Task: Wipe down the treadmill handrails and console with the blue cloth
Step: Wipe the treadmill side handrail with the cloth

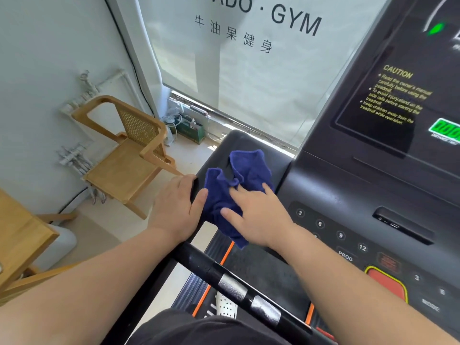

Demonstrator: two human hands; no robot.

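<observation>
A crumpled blue cloth (pixel 239 180) lies on the left wing of the black treadmill console (pixel 348 195), beside the number keys. My right hand (pixel 258 215) rests flat on the cloth with fingers spread, pressing it down. My left hand (pixel 179 207) grips the left edge of that wing, its thumb touching the cloth. The black left handrail (pixel 224 275), with silver pulse sensors, runs diagonally below my forearms. The console screen (pixel 403 100) with yellow caution text fills the upper right.
A wooden chair (pixel 124 155) stands on the floor to the left, by the pale wall with pipes. A wooden table corner (pixel 22 235) is at the far left. A frosted window with gym lettering (pixel 249 58) lies ahead. The treadmill belt (pixel 263 275) is below.
</observation>
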